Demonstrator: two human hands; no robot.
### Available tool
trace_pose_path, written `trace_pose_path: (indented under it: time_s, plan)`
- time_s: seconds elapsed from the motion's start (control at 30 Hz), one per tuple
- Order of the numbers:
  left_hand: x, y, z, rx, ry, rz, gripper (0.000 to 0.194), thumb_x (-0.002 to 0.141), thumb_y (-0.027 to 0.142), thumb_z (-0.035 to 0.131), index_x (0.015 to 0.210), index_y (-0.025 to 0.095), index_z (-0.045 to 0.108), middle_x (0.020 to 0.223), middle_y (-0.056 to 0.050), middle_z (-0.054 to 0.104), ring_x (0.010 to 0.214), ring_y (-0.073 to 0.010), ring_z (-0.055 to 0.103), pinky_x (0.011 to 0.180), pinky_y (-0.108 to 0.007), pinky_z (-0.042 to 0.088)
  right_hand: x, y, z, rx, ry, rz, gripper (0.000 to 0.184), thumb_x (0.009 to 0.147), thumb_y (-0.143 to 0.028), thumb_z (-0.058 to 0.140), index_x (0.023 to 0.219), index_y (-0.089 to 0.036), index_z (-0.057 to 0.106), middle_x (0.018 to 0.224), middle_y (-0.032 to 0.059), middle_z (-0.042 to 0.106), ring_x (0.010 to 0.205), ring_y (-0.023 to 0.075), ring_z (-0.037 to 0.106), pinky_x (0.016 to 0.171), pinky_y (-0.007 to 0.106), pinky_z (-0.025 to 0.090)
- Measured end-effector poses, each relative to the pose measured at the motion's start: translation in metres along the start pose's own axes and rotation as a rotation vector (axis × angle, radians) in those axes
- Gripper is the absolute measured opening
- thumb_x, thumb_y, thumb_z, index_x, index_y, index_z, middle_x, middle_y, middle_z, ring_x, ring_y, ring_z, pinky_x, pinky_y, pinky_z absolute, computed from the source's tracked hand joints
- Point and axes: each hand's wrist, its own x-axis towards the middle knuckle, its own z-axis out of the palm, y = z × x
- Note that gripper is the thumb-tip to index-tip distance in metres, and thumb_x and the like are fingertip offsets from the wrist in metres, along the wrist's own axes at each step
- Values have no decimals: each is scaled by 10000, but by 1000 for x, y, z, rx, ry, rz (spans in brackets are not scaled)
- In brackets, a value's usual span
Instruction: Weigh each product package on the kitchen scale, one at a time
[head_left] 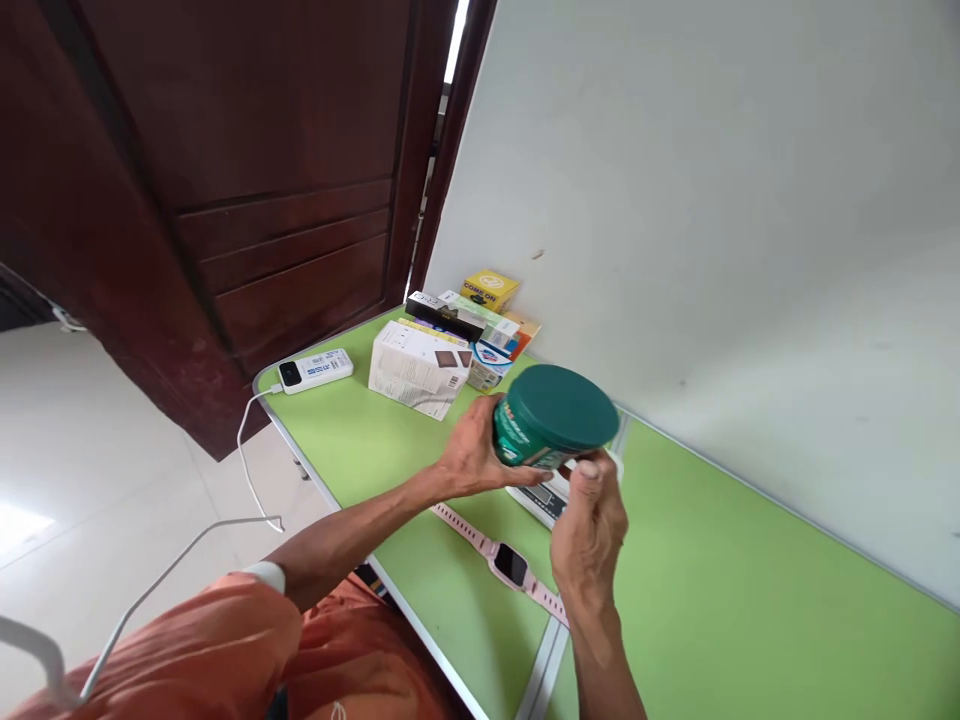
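Observation:
A round green jar with a dark green lid is held above the green table. My left hand grips its left side, fingers wrapped round the label. My right hand holds it from below and the right, fingers closed against the jar's base. Directly under the jar sits a small white kitchen scale, mostly hidden by my hands. A pink smartwatch lies flat on the table just in front of the scale.
Several boxes stand at the far corner against the wall: a white box, a yellow box, a black box. A white power bank with a cable lies near the table's left edge. A dark wooden door stands behind.

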Motion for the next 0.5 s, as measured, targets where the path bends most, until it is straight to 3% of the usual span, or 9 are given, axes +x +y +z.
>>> trace_pose_path:
  time_s: [0.13,0.23,0.37,0.5]
  plan:
    - [-39,0,-59,93,165,-41,1017,667,579,988,1502,196,552,1392,-191,704,1250,-432,711,1039,-573,620,-20,-26,38,179,-236,-10,627,1104,-721,445,1464,-265,680,1397,152,751,1274,351,686,1012,482,576]
    - [-59,-8,-92,179,293,-94,941,658,563,983,1429,192,590,1339,-179,731,1203,-420,726,1007,-546,620,-31,-38,70,320,-362,15,628,1107,-704,480,1510,-259,663,1450,157,734,1334,355,680,1094,504,575]
    - [-71,-23,-122,276,394,-197,855,628,544,968,1333,207,623,1245,-148,758,1142,-397,743,949,-506,621,-39,-39,107,426,-463,46,645,1113,-715,478,1530,-256,656,1515,159,707,1385,355,671,1182,519,544]
    - [-70,-34,-141,333,405,-222,842,610,585,959,1290,209,636,1227,-142,767,1136,-397,748,945,-506,620,-37,-35,131,448,-507,24,647,1117,-728,461,1536,-279,664,1544,138,703,1410,346,662,1225,515,528]
